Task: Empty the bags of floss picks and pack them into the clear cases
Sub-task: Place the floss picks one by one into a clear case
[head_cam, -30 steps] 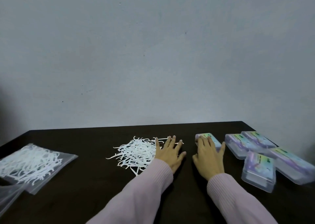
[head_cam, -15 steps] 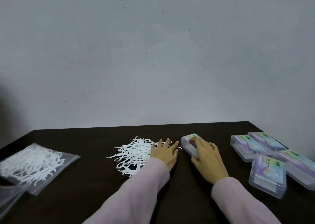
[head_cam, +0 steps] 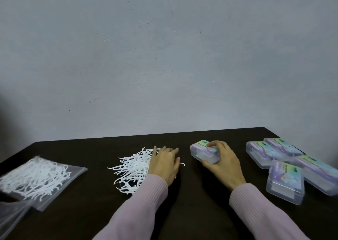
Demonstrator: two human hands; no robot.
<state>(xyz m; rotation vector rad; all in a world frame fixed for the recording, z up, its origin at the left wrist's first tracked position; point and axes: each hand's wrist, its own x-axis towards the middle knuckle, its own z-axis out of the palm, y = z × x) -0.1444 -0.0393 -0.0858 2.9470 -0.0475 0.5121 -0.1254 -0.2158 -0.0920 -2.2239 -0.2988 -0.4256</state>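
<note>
Fingers of the right hand curled around one clear case near the middle of the tabletop. The left hand lay flat, fingers relaxed, on the loose floss picks beside it. Four more cases lay toward the right edge, a full bag toward the left edge. Opening the case single-handed might let it slip and scatter the nearby picks.
</note>
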